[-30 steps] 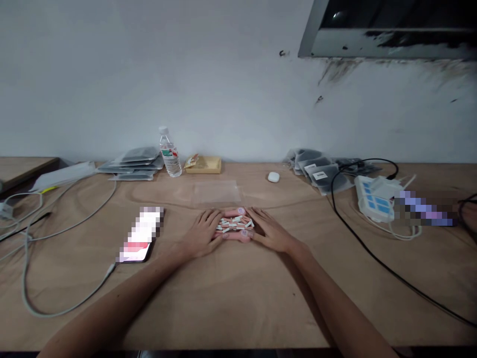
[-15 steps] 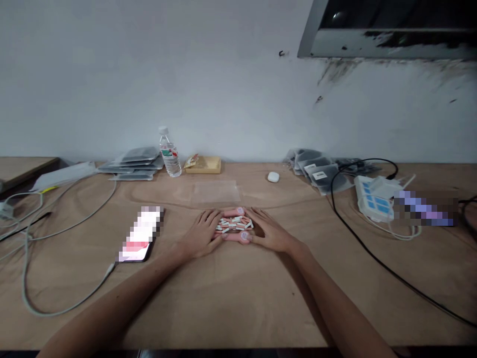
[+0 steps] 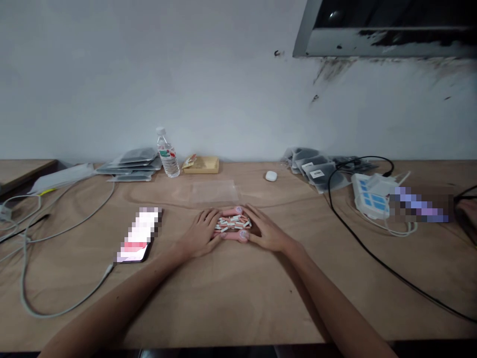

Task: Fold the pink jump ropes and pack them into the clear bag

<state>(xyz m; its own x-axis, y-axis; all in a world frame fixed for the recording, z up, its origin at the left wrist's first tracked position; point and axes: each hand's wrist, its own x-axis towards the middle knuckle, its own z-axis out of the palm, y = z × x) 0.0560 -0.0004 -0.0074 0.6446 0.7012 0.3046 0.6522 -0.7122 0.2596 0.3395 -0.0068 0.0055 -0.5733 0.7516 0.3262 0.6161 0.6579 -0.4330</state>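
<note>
A folded jump rope [image 3: 234, 223] with pink and white beads lies on the wooden table between my hands. Its two pink handles lie crosswise, the upper handle [image 3: 231, 211] along the far side and the lower handle [image 3: 234, 235] along the near side. My left hand [image 3: 202, 232] grips the bundle's left end, fingers over the far side and thumb on the near handle. Around the right end curves my right hand [image 3: 269, 232], its thumb by the round end of the near handle. Part of the rope is hidden under my left fingers.
A clear plastic bag [image 3: 214, 191] lies just beyond the rope. Farther back stand a water bottle [image 3: 168, 156], a yellow box [image 3: 207, 165] and a white case [image 3: 271, 176]. A phone [image 3: 139, 236] on a cable is at left, a power strip [image 3: 370, 196] at right.
The whole view has shifted slightly to the left. Both hands stay around the jump rope, with no clear movement of the rope itself.
</note>
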